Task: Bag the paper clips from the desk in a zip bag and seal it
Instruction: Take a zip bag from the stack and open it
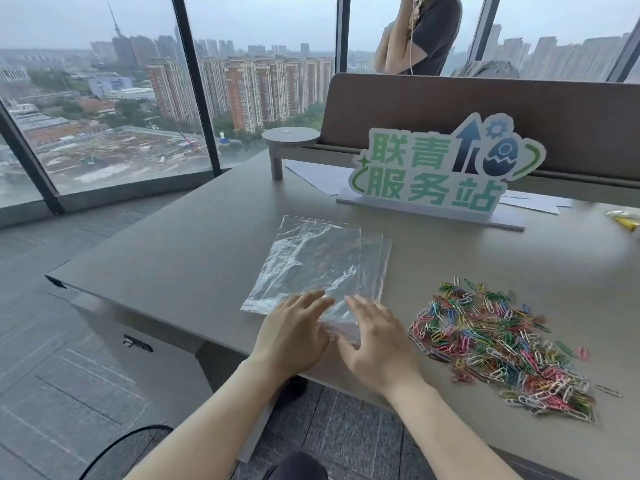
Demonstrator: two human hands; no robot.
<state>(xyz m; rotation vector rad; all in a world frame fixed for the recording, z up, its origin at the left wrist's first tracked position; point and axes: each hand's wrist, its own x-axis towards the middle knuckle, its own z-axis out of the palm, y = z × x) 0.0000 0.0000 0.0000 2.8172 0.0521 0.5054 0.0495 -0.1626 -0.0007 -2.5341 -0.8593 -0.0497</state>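
Because the clear, floppy plastic zip bag (313, 268) looks slippery, both hands (292, 332) (377, 336), flat and side by side, should pinch its near mouth edge.

Two bare forearms reach in from six o'clock toward twelve. The left hand (292, 336) and right hand (375, 341) lie side by side, palms down — fingers (317, 301) straight, slightly spread, nearly meeting at their tips.

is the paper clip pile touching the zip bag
Apart. The head view shows bare desk between the zip bag and the paper clip pile.
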